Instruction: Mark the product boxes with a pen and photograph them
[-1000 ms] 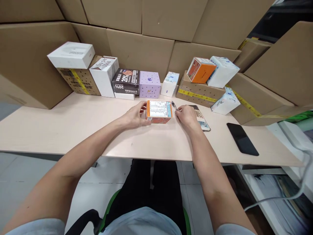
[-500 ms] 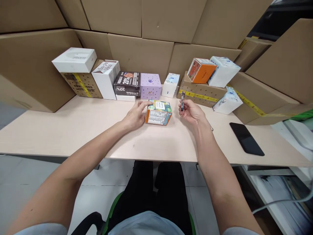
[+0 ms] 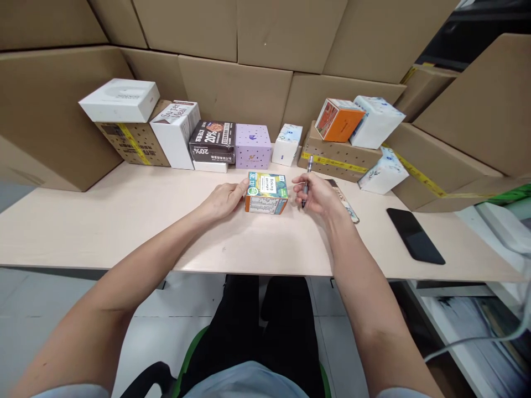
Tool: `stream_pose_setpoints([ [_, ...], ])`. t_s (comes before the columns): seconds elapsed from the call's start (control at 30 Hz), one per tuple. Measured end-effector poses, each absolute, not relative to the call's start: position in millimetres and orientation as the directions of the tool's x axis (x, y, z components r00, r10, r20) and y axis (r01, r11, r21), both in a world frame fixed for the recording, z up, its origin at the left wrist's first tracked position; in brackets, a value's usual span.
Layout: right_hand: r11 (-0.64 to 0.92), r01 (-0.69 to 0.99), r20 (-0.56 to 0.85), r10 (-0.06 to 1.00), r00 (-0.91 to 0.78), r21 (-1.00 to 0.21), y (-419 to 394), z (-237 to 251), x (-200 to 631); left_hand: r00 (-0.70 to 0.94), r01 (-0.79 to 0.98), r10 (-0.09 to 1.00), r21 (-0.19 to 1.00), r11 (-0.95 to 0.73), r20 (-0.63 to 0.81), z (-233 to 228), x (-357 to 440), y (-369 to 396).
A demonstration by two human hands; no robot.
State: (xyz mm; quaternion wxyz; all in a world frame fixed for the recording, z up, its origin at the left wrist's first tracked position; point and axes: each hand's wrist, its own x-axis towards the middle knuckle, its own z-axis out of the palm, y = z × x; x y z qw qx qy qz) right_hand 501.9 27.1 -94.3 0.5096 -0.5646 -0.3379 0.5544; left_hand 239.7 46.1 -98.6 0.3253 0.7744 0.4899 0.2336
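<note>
Both arms are bare from the short sleeves down to the left hand [image 3: 224, 200] and the right hand [image 3: 317, 193], with no watch, ring or bracelet on either wrist. The sleeves, pale grey-blue, show only as slivers in the lower left and lower right corners of the frame. A shirt [image 3: 244, 378] of the same pale grey-blue fills the bottom centre. Above it, black trousers [image 3: 265, 320] cover both thighs, seen just below the middle of the frame.

- Our small colourful carton [image 3: 266, 193] lies flat on the table, green-and-white label up, orange edge toward us.
- Our dark pen [image 3: 306, 190] stands nearly upright just beside it.
</note>
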Motion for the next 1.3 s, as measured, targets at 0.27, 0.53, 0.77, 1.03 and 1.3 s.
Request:
stream_pose_setpoints([
  [0.27, -0.073, 0.112, -0.073, 0.997, 0.008, -0.991, 20, -99, 490, 0.475, 0.515, 0.864, 0.745, -0.425, 0.165, -107, 250, 41],
  [0.53, 0.1, 0.017, 0.1, 0.995, 0.014, -0.995, 16, -88, 497, 0.44, 0.423, 0.837, 0.748, -0.512, 0.325, -123, 263, 37],
  [0.77, 0.122, 0.049, 0.123, 0.992, 0.014, -0.991, 19, -94, 498, 0.323, 0.387, 0.913, 0.845, -0.369, 0.25, -120, 266, 37],
  [1.03, 0.021, 0.001, 0.021, 0.999, 0.045, -1.0, 19, -94, 496, 0.334, 0.314, 0.9, 0.867, -0.387, 0.281, -128, 264, 45],
  [1.3, 0.015, 0.074, 0.017, 1.0, 0.016, -0.997, 18, -93, 496, 0.322, 0.386, 0.897, 0.823, -0.417, 0.303, -127, 263, 49],
])
